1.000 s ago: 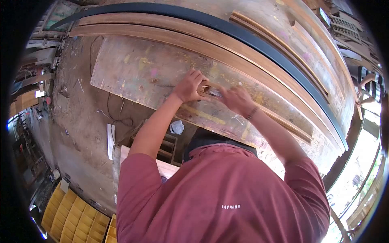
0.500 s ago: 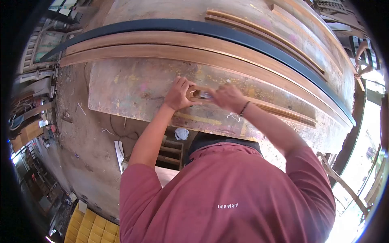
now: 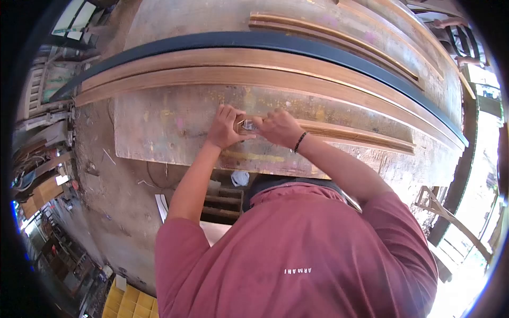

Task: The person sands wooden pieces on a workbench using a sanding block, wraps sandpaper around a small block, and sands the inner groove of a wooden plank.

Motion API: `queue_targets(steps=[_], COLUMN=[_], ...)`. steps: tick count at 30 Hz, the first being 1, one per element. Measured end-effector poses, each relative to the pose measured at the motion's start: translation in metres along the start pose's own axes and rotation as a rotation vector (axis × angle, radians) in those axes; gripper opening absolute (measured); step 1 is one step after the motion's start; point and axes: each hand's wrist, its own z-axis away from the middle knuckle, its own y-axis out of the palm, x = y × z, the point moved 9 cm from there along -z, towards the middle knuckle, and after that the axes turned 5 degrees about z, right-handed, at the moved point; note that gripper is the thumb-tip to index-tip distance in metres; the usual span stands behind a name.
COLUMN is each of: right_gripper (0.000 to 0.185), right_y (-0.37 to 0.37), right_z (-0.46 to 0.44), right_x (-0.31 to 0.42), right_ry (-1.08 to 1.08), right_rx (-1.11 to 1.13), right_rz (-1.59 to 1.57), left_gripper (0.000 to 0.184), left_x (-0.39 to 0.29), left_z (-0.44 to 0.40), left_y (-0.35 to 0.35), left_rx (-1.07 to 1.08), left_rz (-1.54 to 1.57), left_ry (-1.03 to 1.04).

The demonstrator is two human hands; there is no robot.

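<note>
My left hand point(image 3: 225, 129) grips the left end of a short grooved wooden strip point(image 3: 360, 137) lying on the worktable point(image 3: 143, 122), thumb on the near side and fingers on the far side. My right hand point(image 3: 280, 129), a dark bracelet at its wrist, is closed over the strip just right of my left hand. A small shiny tool point(image 3: 248, 125) shows between the two hands, at the strip's end. My right fingers cover most of it, so its kind is unclear.
Long wooden strips point(image 3: 212, 77) and a dark blue bar point(image 3: 233, 38) cross the table beyond my hands. More wooden strips point(image 3: 339, 50) lie farther back. Another person's hand point(image 3: 450, 22) is at the upper right. A yellow crate point(image 3: 127, 299) sits on the floor at lower left.
My right hand has moved left along the strip, closer to my left hand. My left hand still holds the strip's end. The whole view has shifted slightly.
</note>
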Motion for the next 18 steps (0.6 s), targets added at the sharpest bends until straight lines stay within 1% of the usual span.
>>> queue_targets(steps=[2, 3, 4, 5, 6, 7, 9, 11, 13, 14, 16, 18], right_gripper=[0.021, 0.032, 0.044, 0.057, 0.060, 0.060, 0.057, 0.051, 0.043, 0.043, 0.037, 0.044], right_y=[0.015, 0.012, 0.030, 0.056, 0.083, 0.093, 0.066, 0.054, 0.040, 0.045, 0.026, 0.029], right_z=[0.013, 0.049, 0.090, 0.128, 0.169, 0.181, 0.192, 0.132, 0.077, 0.067, 0.059, 0.116], right_x=[-0.003, -0.029, -0.052, -0.079, -0.108, -0.118, -0.114, -0.082, -0.049, -0.041, -0.030, -0.068], right_ry=[-0.006, 0.026, -0.001, -0.001, 0.127, 0.125, 0.025, 0.008, 0.019, 0.030, 0.011, 0.049], right_rx=[0.052, 0.069, 0.121, 0.210, 0.399, 0.400, -0.146, 0.225, 0.059, 0.056, -0.097, 0.066], right_rz=[-0.068, -0.142, -0.084, 0.007, -0.139, -0.134, -0.048, -0.057, -0.096, -0.095, -0.038, -0.187], left_gripper=[0.080, 0.079, 0.079, 0.079, 0.080, 0.081, 0.082, 0.083, 0.083, 0.083, 0.082, 0.082], left_x=[-0.005, -0.004, 0.000, -0.001, -0.001, 0.000, -0.001, 0.000, 0.001, -0.001, 0.001, 0.002], left_z=[0.007, 0.008, 0.001, 0.000, 0.001, 0.000, 0.002, 0.000, 0.002, 0.002, 0.003, 0.005], left_y=[0.001, 0.001, 0.002, 0.001, 0.001, 0.002, 0.004, 0.004, 0.005, 0.005, 0.006, 0.007], left_rx=[0.019, 0.026, 0.019, 0.021, 0.026, 0.028, 0.028, 0.033, 0.023, 0.026, 0.041, 0.037], left_rz=[0.000, -0.003, -0.010, -0.003, -0.006, -0.014, -0.020, -0.034, -0.028, -0.027, -0.042, -0.051], left_ry=[0.028, 0.009, -0.002, 0.005, -0.006, -0.019, -0.037, -0.039, -0.023, -0.013, -0.043, -0.024])
